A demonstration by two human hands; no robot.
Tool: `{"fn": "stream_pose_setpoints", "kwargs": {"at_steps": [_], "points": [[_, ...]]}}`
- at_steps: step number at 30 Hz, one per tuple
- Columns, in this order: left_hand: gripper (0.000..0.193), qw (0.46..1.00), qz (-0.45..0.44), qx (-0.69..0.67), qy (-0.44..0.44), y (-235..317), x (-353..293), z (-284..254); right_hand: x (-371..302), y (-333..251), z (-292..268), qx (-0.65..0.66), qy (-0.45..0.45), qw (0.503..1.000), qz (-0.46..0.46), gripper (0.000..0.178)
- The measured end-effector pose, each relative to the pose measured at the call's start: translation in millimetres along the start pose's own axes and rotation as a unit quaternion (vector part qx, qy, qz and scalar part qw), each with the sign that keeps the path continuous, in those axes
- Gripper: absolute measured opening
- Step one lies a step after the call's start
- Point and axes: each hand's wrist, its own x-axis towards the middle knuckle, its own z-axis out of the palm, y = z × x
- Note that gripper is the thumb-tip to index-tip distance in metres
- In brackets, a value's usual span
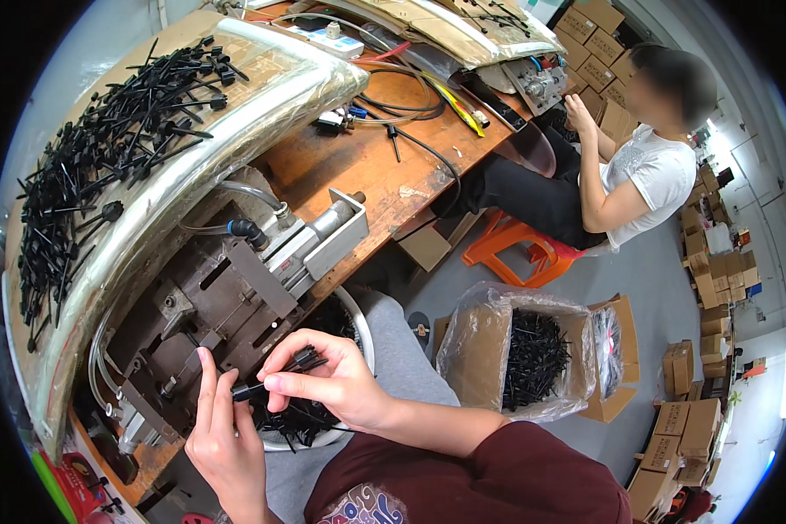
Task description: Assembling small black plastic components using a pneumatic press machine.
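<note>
Currently, the right hand (345, 384) is pinching a slim black plastic piece (246, 390) between thumb and fingers, beside the brown metal fixture (266, 281); the left hand (227, 450) is standing half open alongside, its hold unclear. Positioning is apparently underway, calling next for steady alignment.

I have my right grip (345, 389) pinched out there, thumb pressed toward bent fingers, its bare forearm (445, 428) slanting in from the lower right. My left grip (225, 445) points upward close beside it, one finger (207, 384) reaching straighter than the others.
</note>
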Motion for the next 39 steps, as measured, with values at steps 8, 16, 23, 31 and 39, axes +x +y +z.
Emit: {"fn": "stream_pose_setpoints", "kwargs": {"at_steps": [8,16,23,31,39], "points": [[0.024,0.996,0.013,-0.080,-0.025,3.6,-17.8,-16.2,2.9,-1.7,-3.1,0.004,0.007,1.000,-0.006,0.015],[0.054,0.964,-0.056,-0.261,0.009,7.4,-30.6,-28.9,3.9,-7.6,1.1,-0.063,-0.049,0.996,0.044,0.011],[0.036,0.981,0.044,-0.188,-0.009,-1.8,-31.9,-32.7,3.4,-8.7,2.9,-0.031,-0.108,0.990,0.087,0.012],[0.040,0.978,0.086,-0.188,-0.029,-2.9,-37.6,-35.2,1.3,-5.9,1.9,0.011,-0.133,0.985,0.109,0.011],[0.039,0.969,0.104,-0.218,-0.041,4.2,-50.4,-41.5,-5.7,-12.2,0.1,0.004,-0.056,0.997,0.047,0.016]]}}
